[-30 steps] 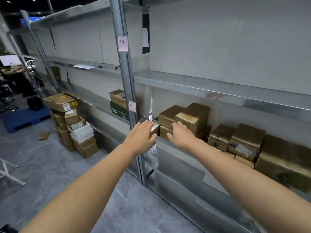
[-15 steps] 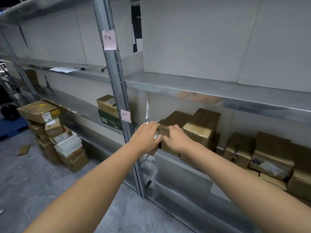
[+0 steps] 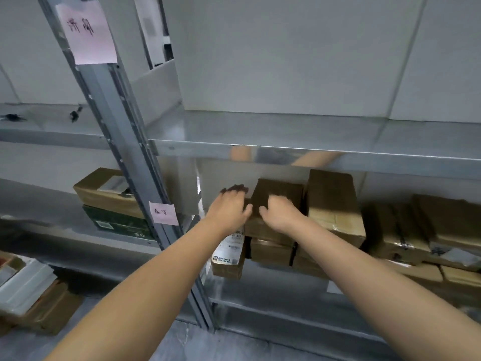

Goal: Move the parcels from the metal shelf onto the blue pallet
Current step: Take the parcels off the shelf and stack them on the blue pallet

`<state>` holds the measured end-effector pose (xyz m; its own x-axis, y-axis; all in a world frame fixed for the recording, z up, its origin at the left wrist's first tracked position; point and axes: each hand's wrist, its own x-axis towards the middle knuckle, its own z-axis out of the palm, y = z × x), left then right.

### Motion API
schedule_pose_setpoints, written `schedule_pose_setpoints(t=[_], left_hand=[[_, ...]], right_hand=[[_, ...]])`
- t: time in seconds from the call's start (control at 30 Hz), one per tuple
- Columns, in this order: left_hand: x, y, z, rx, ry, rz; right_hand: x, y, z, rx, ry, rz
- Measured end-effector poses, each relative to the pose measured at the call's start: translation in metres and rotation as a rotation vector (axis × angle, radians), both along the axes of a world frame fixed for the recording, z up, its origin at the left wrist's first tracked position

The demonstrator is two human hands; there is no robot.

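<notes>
At centre frame on the metal shelf (image 3: 390, 162), the brown parcel (image 3: 279, 190) was clasped over its top by the right grip (image 3: 281, 213), closure of the left grip (image 3: 229, 208) beside it could not be told, and the labelled parcel (image 3: 229, 254) just below might well be dragged off by a lopsided pull.

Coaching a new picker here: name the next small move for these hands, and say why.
Probably close both hands on the top parcel and draw it straight out toward the body. The left hand is at its left side, the right hand curls over its front top; it sits on a lower parcel, close beside a taller parcel.
</notes>
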<state>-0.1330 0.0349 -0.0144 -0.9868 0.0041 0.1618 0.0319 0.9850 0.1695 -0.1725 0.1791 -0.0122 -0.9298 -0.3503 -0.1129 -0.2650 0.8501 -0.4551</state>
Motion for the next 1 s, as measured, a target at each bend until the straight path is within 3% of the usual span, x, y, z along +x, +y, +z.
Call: schedule_pose_setpoints(t=[0.4, 0.6, 0.77, 1.0], left_hand=[[-0.053, -0.008, -0.062, 0.353, -0.297, -0.039], [-0.062, -0.002, -0.087, 0.877, -0.302, 0.124], [-0.061, -0.001, -0.095, 1.003, -0.237, 0.134], [-0.045, -0.006, -0.078, 1.135, -0.143, 0.193]], right_hand=[[-0.021, -0.004, -0.023, 0.253, -0.207, -0.235], [-0.037, -0.017, -0.041, 0.074, -0.203, -0.453], [-0.039, -0.018, -0.047, -0.042, -0.199, -0.603], [-0.019, -0.017, -0.037, -0.265, -0.166, -0.510]])
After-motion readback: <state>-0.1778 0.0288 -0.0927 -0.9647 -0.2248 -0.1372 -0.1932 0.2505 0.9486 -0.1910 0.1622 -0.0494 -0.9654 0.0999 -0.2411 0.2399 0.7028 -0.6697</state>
